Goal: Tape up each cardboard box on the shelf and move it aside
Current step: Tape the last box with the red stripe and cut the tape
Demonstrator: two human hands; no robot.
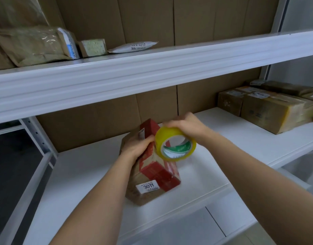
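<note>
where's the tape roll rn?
Head view, centre: the tape roll is in the right hand, against the top of the red-and-brown box that the left hand steadies on the lower shelf.

We see soft, even, fairly bright light with no hard shadows. The white metal shelf board (231, 138) shows mild sheen. Wide-angle distortion bows the upper white shelf rail (152, 68). Fine detail looks smeared; the brown taped cartons (269, 110) at right look soft.
</note>
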